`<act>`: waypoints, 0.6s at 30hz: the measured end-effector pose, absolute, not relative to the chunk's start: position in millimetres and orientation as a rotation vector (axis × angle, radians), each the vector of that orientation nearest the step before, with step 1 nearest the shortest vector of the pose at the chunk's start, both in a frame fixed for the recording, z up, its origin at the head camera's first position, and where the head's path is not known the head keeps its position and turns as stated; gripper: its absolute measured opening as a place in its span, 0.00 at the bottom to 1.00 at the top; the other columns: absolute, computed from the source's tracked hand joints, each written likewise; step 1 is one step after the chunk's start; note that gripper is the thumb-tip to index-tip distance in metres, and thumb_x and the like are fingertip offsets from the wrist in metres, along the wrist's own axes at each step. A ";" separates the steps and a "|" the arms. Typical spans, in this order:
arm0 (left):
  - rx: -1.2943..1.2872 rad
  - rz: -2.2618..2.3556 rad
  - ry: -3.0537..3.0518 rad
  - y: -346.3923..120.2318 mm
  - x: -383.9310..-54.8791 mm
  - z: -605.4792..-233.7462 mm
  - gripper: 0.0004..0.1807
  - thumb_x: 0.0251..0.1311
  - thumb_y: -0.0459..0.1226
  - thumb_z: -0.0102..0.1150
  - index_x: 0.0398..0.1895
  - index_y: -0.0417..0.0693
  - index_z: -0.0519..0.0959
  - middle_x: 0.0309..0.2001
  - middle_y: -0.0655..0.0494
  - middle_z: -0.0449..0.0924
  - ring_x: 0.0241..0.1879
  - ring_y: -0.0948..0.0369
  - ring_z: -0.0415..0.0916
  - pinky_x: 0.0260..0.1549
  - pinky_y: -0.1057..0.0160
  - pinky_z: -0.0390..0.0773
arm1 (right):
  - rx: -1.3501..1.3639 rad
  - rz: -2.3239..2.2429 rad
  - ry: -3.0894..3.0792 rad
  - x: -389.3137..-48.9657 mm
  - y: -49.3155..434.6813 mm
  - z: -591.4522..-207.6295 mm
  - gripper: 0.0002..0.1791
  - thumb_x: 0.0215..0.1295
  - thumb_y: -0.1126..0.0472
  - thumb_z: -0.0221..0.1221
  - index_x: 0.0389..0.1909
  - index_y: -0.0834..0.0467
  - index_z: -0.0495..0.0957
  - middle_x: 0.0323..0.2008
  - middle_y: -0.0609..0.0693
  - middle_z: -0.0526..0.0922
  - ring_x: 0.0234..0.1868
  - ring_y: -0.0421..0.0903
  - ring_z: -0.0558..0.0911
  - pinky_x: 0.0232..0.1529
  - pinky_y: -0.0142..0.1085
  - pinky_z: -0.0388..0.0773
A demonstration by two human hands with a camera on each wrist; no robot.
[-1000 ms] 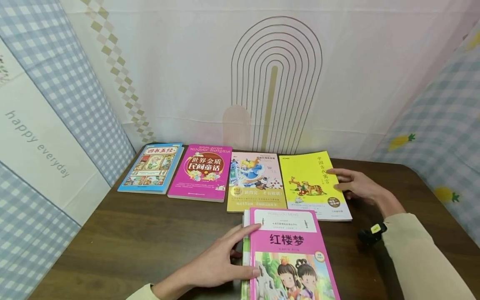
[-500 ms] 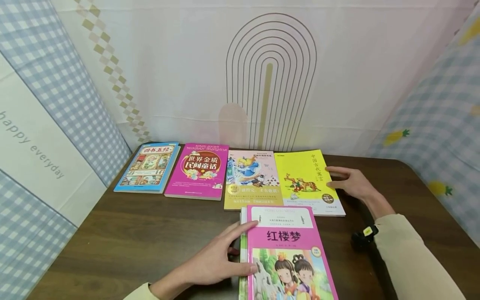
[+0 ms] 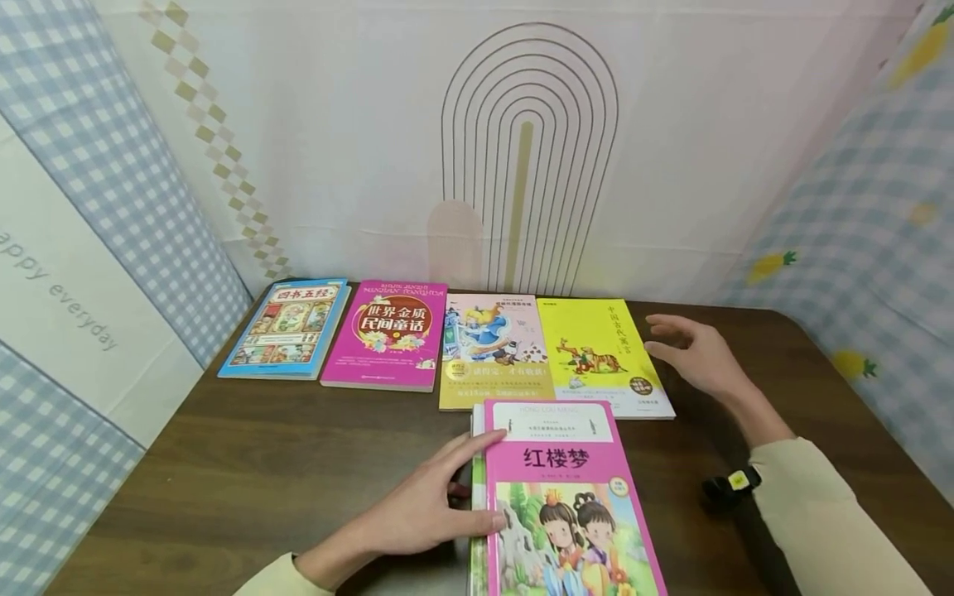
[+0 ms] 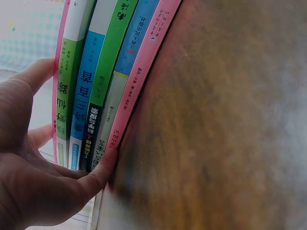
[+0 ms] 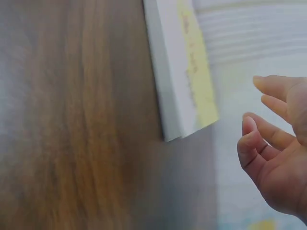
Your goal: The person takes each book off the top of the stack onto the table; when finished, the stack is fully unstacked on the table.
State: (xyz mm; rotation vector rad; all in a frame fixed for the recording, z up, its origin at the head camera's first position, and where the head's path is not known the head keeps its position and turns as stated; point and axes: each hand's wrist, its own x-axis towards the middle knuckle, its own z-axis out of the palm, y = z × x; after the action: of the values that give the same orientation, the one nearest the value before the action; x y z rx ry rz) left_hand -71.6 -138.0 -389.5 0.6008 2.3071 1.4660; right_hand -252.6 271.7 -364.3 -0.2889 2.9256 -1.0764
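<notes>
A stack of books (image 4: 96, 86) with a pink-covered one (image 3: 559, 457) on top lies at the table's front middle. My left hand (image 3: 421, 501) grips its spine side, thumb and forefinger over the top cover's edge. In the left wrist view a finger reaches down to the pink lowest spine (image 4: 136, 91). My right hand (image 3: 701, 360) hovers just right of a yellow book (image 3: 585, 339), fingers loosely bent and holding nothing. In the right wrist view that hand (image 5: 278, 158) is apart from the book's page edge (image 5: 168, 96).
Along the table's (image 3: 298, 463) back lie a blue book (image 3: 286, 327), a magenta book (image 3: 383, 364) and a pink-and-yellow book (image 3: 495, 348), in line with the yellow one. The stack's far end overlaps the row in this view. Behind hangs a pale curtain (image 3: 358, 149).
My right hand has let go of the yellow book's right edge and drawn slightly away. My left hand stays on the stack. The head view has shifted a little.
</notes>
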 end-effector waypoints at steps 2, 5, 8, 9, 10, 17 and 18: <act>0.604 1.466 2.310 -138.5 -71.9 -389.6 0.47 0.65 0.53 0.72 0.83 0.78 0.56 0.82 0.52 0.55 0.64 0.48 0.77 0.58 0.54 0.82 | -0.336 -1.077 2.937 -238.9 265.8 -352.6 0.32 0.79 0.47 0.60 0.77 0.56 0.70 0.62 0.64 0.81 0.44 0.56 0.77 0.35 0.39 0.78; 0.613 1.479 2.298 -138.7 -72.6 -389.4 0.47 0.65 0.52 0.72 0.83 0.75 0.57 0.81 0.53 0.57 0.67 0.48 0.74 0.60 0.54 0.82 | -0.417 -1.105 2.888 -214.2 257.5 -339.0 0.30 0.79 0.47 0.60 0.75 0.54 0.72 0.55 0.62 0.85 0.36 0.54 0.78 0.28 0.37 0.78; 0.618 1.485 2.294 -139.0 -73.5 -388.8 0.47 0.66 0.52 0.71 0.84 0.73 0.56 0.82 0.53 0.56 0.70 0.48 0.71 0.61 0.55 0.81 | -0.530 -1.161 2.767 -188.0 248.4 -332.9 0.28 0.79 0.50 0.61 0.75 0.51 0.72 0.49 0.60 0.87 0.29 0.53 0.80 0.25 0.39 0.79; 0.620 1.491 2.289 -139.1 -73.9 -388.5 0.47 0.67 0.52 0.71 0.84 0.73 0.56 0.82 0.53 0.56 0.71 0.49 0.70 0.62 0.54 0.81 | -0.575 -1.185 2.716 -179.8 245.6 -332.9 0.28 0.78 0.52 0.62 0.76 0.50 0.71 0.48 0.60 0.87 0.29 0.53 0.81 0.24 0.40 0.80; 0.618 1.497 2.284 -139.2 -74.2 -388.3 0.47 0.67 0.51 0.71 0.84 0.73 0.56 0.82 0.53 0.56 0.72 0.49 0.69 0.62 0.54 0.81 | -0.618 -1.206 2.661 -171.8 242.9 -333.5 0.29 0.78 0.53 0.62 0.77 0.49 0.70 0.46 0.59 0.87 0.29 0.52 0.81 0.24 0.40 0.81; 0.592 1.513 2.265 -139.1 -74.3 -389.3 0.51 0.66 0.51 0.71 0.86 0.73 0.51 0.84 0.49 0.52 0.69 0.48 0.73 0.62 0.53 0.81 | -0.735 -1.286 2.291 -126.0 230.6 -350.6 0.38 0.75 0.62 0.64 0.82 0.45 0.62 0.39 0.59 0.81 0.25 0.48 0.80 0.22 0.40 0.82; 0.586 1.512 2.262 -138.8 -74.2 -389.7 0.51 0.66 0.51 0.71 0.86 0.73 0.50 0.84 0.48 0.51 0.69 0.47 0.73 0.62 0.53 0.81 | -0.724 -1.284 2.269 -121.1 229.6 -353.3 0.39 0.74 0.62 0.65 0.82 0.44 0.62 0.40 0.59 0.80 0.25 0.47 0.80 0.23 0.39 0.81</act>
State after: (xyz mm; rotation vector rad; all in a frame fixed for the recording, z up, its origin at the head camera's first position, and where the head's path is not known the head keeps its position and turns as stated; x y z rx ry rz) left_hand -74.2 -138.8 -389.7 0.5861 2.2618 1.5116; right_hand -121.1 229.6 -353.3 -0.7241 2.2693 -1.2844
